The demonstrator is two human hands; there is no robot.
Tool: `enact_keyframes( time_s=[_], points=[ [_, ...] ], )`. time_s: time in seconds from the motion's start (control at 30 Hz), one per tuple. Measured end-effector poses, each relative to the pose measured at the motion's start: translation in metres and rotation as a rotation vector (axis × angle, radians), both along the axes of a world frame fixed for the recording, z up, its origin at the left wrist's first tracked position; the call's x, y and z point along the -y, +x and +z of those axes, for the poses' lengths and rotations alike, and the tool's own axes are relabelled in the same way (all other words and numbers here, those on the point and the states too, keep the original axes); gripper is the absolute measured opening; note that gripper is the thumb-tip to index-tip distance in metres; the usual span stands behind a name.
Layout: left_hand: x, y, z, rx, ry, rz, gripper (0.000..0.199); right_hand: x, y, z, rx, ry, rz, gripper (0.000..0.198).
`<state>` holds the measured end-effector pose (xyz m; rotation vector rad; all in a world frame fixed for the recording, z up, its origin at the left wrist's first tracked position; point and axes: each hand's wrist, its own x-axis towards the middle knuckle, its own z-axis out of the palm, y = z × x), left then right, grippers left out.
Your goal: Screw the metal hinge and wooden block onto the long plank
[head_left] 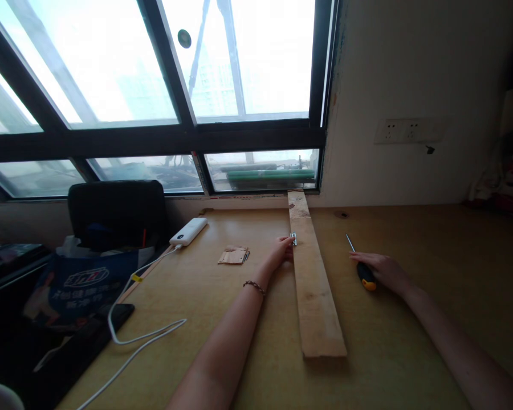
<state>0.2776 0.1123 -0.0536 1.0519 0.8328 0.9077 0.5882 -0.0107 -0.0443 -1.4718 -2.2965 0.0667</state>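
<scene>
A long wooden board [316, 290] lies lengthwise on the table, its far end at the wall below the window. At its left edge, my left hand [284, 250] pinches a small silvery metal piece that looks like a hinge [293, 238], held against the board. To the right of the board, my right hand [382, 270] has its fingers around a screwdriver [366, 276] with a black and yellow handle. The screwdriver's thin shaft points away from me, towards the wall. Part of the handle is hidden under the fingers.
A torn piece of cardboard [234, 255] with small metal bits lies left of the board. Behind it is a white power bank [189, 231] with a white cable [147, 336] trailing forward. A blue bag [85, 285] and a black chair [116, 208] stand left of the table [256, 353].
</scene>
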Motion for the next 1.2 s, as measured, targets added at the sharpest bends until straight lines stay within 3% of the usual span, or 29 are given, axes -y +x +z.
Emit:
enact_keyframes(
  time_s=[0.47, 0.63, 0.73, 0.83, 1.03, 1.2],
  points=[
    [0.001, 0.001, 0.002, -0.013, -0.010, 0.020, 0.029, -0.003, 0.007, -0.004, -0.058, 0.069, -0.096, 0.052],
    [0.000, 0.000, 0.001, -0.019, -0.011, 0.015, 0.029, 0.003, -0.002, 0.002, -0.216, 0.204, -0.202, 0.052],
    [-0.002, 0.000, -0.001, -0.015, -0.012, 0.012, 0.030, -0.001, -0.027, 0.009, -0.560, 0.280, -0.357, 0.039],
    [-0.003, 0.000, -0.003, -0.011, -0.012, 0.008, 0.031, -0.021, -0.067, 0.016, -0.826, 0.143, -0.347, 0.035],
    [-0.002, -0.001, -0.001, 0.003, 0.008, -0.005, 0.031, -0.083, -0.154, 0.027, -0.732, -0.118, -0.470, 0.064],
    [-0.001, -0.002, 0.000, -0.004, 0.001, 0.005, 0.029, -0.107, -0.178, 0.017, -0.691, -0.176, -0.522, 0.081]
  ],
)
